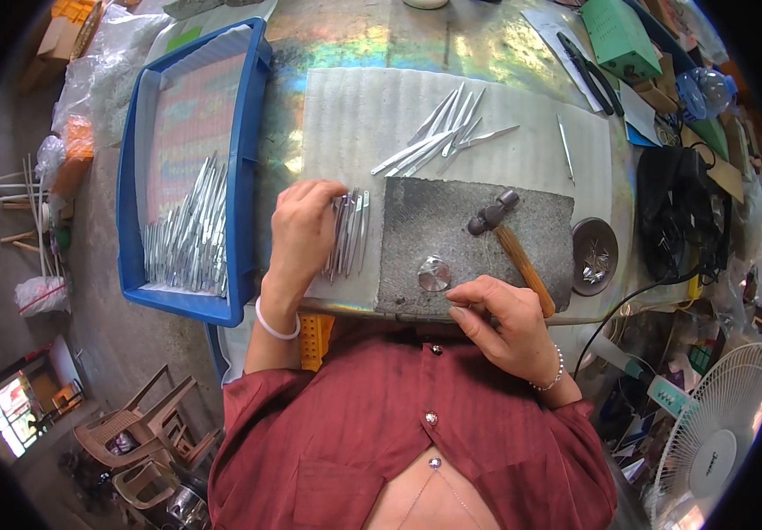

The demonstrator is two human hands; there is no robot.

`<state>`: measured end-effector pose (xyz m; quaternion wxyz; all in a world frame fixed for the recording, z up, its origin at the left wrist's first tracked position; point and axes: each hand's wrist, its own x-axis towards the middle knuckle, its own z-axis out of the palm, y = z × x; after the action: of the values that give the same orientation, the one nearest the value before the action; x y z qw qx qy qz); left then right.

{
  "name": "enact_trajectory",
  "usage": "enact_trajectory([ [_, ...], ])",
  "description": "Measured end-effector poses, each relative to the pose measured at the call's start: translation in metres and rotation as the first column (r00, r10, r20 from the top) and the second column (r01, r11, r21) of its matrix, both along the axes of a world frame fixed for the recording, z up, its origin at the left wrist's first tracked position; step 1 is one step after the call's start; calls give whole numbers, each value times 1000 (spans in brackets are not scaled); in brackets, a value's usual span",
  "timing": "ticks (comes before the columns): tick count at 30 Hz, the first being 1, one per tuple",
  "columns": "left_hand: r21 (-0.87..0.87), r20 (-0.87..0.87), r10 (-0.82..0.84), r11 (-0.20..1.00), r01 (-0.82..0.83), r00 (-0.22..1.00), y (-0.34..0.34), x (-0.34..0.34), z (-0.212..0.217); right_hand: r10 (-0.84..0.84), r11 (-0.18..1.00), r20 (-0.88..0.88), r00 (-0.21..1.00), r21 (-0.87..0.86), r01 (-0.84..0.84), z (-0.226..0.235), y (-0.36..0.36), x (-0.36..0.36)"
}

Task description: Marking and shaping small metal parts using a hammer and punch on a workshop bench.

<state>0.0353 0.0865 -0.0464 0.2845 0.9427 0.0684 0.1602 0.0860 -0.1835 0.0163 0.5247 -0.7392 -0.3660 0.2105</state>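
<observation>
My left hand (304,225) is at the left end of a row of slim, pointed silver metal pieces (352,234) lying side by side. Its fingers are curled at their upper ends; what they grip is hidden. Thumb and forefinger of my right hand (509,322) are pinched together, with anything between them too small to name. Just beyond that pinch, a shiny round metal disc (434,274) rests on a dark grey pad (416,216). A hammer (515,256) with a wooden handle lies on the pad, its head pointing away from me.
At left stands a blue tray (246,177) holding many slim metal pieces. More are heaped on white foam (337,115) beyond the pad. A round dish (586,237) of small pins sits at right, with black-handled pliers (588,72), a green box (619,37) and a fan (708,442) around.
</observation>
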Motion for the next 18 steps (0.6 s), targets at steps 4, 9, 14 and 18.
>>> enact_trajectory([
  [4, -180, 83, 257, 954, -239, 963, 6, -29, 6, 15, 999, -25, 1000, -51, -17, 2, 1, 2],
  [9, -319, -43, 407, 860, -398, 913, 2, -56, -1, -17, 999, 40, 999, -28, 18, 0, 4, 0],
  [14, -309, -71, 281, 906, -289, 957, -11, -52, -3, -65, 996, 84, 994, -50, 69, 5, 2, -1],
  [18, -215, -1, 226, 951, -221, 974, -12, -37, 13, -259, 951, 284, 923, -91, 295, -5, -12, 2],
])
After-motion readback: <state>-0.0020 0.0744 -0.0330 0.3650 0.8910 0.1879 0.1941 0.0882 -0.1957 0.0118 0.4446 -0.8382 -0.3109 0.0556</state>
